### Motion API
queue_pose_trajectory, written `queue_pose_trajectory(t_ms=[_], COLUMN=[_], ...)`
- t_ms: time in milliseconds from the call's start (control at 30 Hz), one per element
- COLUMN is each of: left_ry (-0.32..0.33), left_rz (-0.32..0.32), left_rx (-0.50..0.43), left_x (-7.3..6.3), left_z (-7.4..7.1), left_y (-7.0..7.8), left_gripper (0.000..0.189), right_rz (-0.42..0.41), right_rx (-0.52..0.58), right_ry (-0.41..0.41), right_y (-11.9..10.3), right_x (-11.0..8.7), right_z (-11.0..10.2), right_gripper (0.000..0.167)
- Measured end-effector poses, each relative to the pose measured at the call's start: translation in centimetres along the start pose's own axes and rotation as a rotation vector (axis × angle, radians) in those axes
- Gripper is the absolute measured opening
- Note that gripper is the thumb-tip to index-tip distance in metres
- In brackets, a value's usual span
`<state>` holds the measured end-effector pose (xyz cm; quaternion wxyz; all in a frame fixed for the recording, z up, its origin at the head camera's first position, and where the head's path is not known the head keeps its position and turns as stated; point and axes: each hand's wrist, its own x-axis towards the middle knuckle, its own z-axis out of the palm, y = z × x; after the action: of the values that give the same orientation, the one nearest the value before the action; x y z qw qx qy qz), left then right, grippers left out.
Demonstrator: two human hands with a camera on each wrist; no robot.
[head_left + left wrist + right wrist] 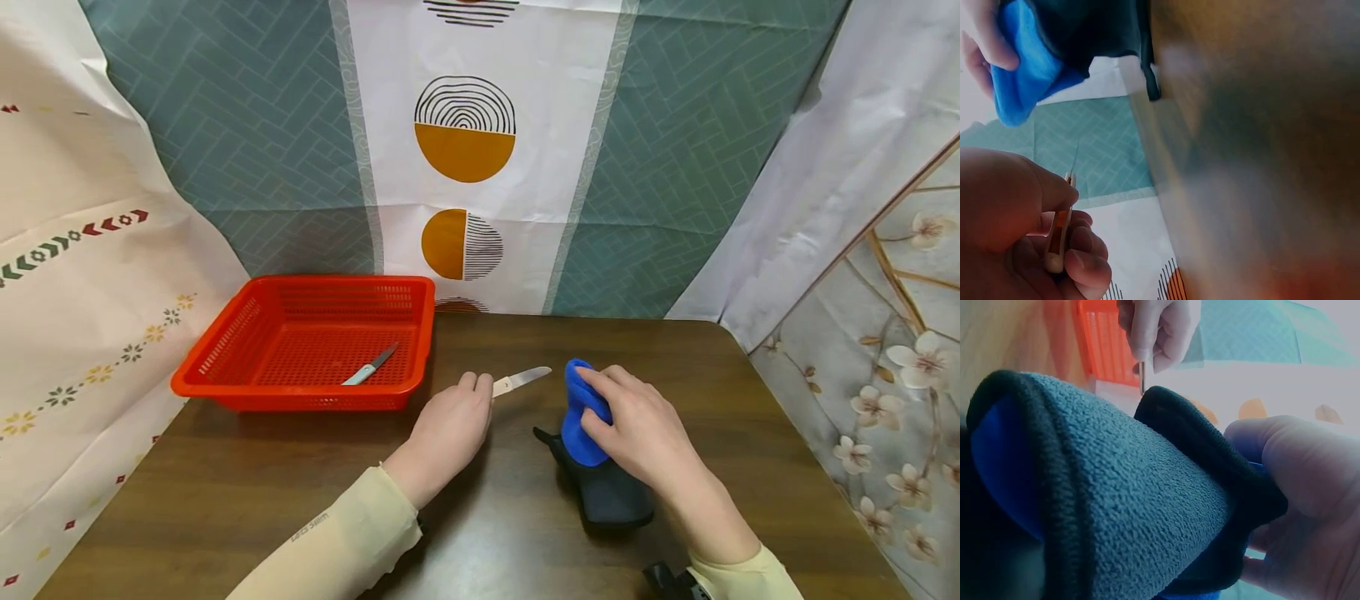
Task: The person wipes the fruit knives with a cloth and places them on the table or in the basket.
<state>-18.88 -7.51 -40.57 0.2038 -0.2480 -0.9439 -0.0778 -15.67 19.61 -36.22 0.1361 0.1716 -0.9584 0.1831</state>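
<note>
My left hand (455, 423) grips the cream handle of a small folding knife (521, 381), its blade out and pointing right toward the cloth. From the left wrist view, the slotted handle (1057, 244) lies between thumb and curled fingers. My right hand (637, 417) pinches a folded blue cloth (583, 417) between thumb and fingers. Close up in the right wrist view, grey textured fabric (1141, 481) with a dark border is visible beside the blue. Below the cloth sits a black item (611, 496) with a thin tab; its kind is unclear. Blade and cloth are apart.
A red plastic basket (300, 400) stands at the back left of the brown wooden table (495, 533). Inside it lies another knife (369, 365) with a pale handle. Patterned cloths (465, 192) hang behind and along both sides.
</note>
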Motion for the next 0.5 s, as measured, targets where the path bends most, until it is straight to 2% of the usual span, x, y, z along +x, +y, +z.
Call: queue_pose_trajectory(t_ms=[233, 500], left_ry=[0.075, 0.105], left_rz=[0.022, 0.001], left_rx=[-0.035, -0.073], left_x=[-1.8, -3.4], left_z=[-0.4, -0.7], left_y=[-0.2, -0.8], left_gripper=[0.024, 0.026], right_rz=[-0.027, -0.064], right_rx=[0.018, 0.021], right_ry=[-0.013, -0.026], right_y=[-1.2, -2.3], right_x=[0.5, 1.0], right_z=[1.1, 1.5], right_gripper=[0.055, 0.053])
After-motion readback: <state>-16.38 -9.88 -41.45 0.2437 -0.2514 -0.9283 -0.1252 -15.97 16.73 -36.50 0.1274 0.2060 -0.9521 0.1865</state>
